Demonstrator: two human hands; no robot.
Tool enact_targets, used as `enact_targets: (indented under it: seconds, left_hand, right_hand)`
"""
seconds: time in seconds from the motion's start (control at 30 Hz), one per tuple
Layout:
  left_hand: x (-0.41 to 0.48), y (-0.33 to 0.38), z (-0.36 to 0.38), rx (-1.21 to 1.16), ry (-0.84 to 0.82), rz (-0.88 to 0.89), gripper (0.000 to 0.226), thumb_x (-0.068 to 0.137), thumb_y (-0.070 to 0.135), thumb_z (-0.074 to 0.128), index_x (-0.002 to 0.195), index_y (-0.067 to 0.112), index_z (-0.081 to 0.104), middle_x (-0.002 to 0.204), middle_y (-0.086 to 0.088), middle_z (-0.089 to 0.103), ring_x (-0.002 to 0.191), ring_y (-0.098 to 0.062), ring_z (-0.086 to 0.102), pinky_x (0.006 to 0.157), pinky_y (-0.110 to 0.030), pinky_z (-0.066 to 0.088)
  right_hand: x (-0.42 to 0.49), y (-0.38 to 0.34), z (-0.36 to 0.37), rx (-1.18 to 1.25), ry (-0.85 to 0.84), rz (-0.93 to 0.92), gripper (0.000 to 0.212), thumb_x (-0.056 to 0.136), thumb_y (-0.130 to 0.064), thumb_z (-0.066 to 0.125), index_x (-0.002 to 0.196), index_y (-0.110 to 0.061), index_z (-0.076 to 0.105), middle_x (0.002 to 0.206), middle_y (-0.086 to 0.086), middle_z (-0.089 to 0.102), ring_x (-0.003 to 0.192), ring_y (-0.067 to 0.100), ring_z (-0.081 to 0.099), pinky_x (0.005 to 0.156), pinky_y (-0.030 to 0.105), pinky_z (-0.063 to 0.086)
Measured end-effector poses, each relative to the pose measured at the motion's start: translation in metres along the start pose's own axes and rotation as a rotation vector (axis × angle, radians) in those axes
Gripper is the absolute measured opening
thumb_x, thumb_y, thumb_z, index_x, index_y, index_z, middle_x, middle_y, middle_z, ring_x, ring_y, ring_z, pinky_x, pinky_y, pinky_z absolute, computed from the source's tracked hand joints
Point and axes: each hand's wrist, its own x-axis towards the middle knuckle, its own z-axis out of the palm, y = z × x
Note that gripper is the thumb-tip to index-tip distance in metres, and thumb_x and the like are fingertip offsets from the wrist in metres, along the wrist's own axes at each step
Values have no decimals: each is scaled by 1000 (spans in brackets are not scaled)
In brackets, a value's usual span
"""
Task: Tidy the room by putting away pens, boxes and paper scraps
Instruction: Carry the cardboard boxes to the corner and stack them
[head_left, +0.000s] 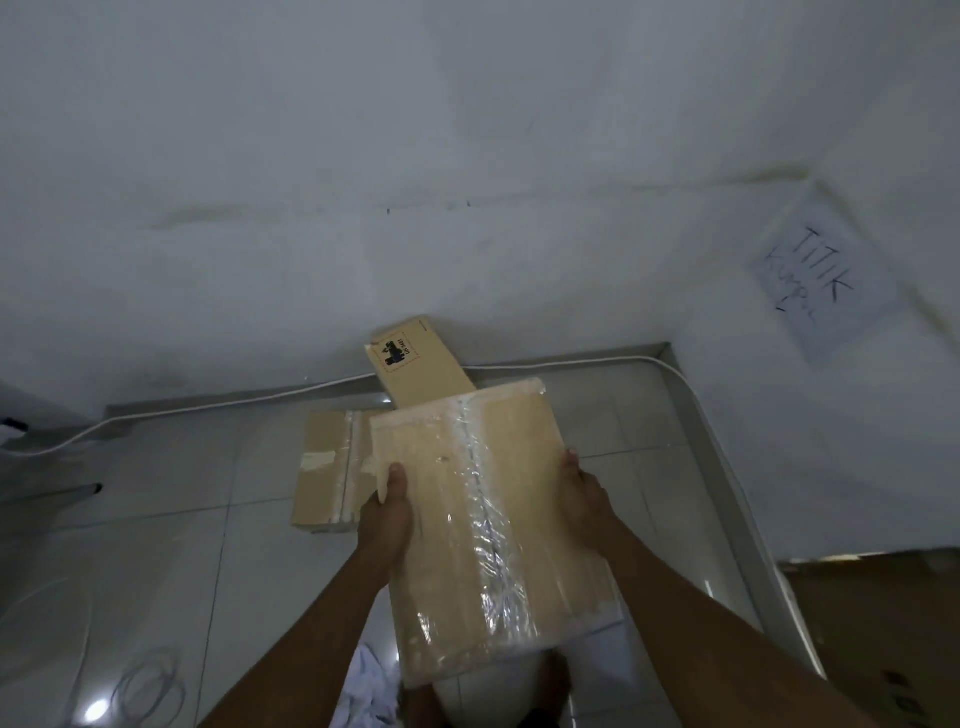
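Note:
I hold a flat brown cardboard box, taped down its middle with shiny clear tape, out in front of me above the floor. My left hand grips its left edge with the thumb on top. My right hand grips its right edge. Beyond it, a second taped cardboard box lies flat on the tiles to the left. A third cardboard piece with a small printed label leans against the wall behind.
A white wall fills the upper view, with a handwritten paper sign on the right wall. A white cable runs along the skirting. Coiled white wire lies at lower left. More cardboard stands at lower right. White cloth lies below.

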Motion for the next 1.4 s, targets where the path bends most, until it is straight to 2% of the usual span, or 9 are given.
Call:
enact_targets:
  seconds: [0.2,0.33,0.57,0.67,0.93,1.07,1.23,1.33,1.4]
  left_hand:
    - [-21,21,47,21,-29,40,73,91,64,37,141,11,40,141,-17,48,126,-37,48,102,-45,40]
    - [-38,30,84,-7,-42,16,73,91,62,39,137,6,45,133,-17,54,119,-36,53,91,-38,42]
    - [-64,36,148,-23,-53,87,62,94,54,43,138,11,42,130,-16,56,118,-35,53,93,-40,43]
    - [-73,42,174,-1,-72,45,72,93,58,40,145,8,34,137,-18,50,124,-37,48,96,-40,40]
    - [-84,67,224,37,-102,88,63,95,53,41,138,6,42,135,-17,50,125,-36,47,100,-43,39]
    - [-65,79,245,65,-141,51,82,85,72,37,139,10,43,137,-17,50,123,-37,50,102,-47,41]
    - [-17,77,270,122,-211,64,111,57,95,38,135,17,48,133,-14,55,116,-35,56,100,-51,45]
    - [-21,94,276,134,-220,59,108,61,92,38,136,15,48,132,-13,56,117,-35,55,101,-49,44]
    - [-25,105,281,135,-223,63,93,76,82,38,137,13,47,134,-14,54,119,-35,53,100,-47,44]
  right_hand:
    - [20,12,-50,33,28,5,79,96,-60,12,128,-2,56,123,24,59,111,36,58,92,36,42]
    - [31,18,-89,37,33,-4,82,95,-62,13,124,0,59,123,26,59,113,38,56,100,43,41]
    - [48,44,-149,73,107,-36,79,96,-60,13,116,-2,62,109,21,63,108,37,59,92,40,43]
    - [60,53,-169,73,126,-43,79,94,-63,12,105,-5,64,105,21,64,106,38,60,93,43,44]
    - [90,60,-213,49,161,-3,77,97,-59,14,122,-2,59,122,23,60,113,36,56,99,40,41]
    - [113,57,-219,112,182,13,97,79,-82,5,98,-10,66,92,15,60,93,31,61,84,38,44]
    - [136,57,-226,96,218,38,72,76,-84,6,61,-24,43,73,6,49,78,21,51,74,33,34]
    - [149,55,-231,135,228,69,80,91,-69,13,90,-9,66,90,15,59,91,30,62,80,37,43]
    - [157,53,-234,151,244,79,82,92,-68,14,102,-5,66,93,14,61,97,34,64,81,36,44]
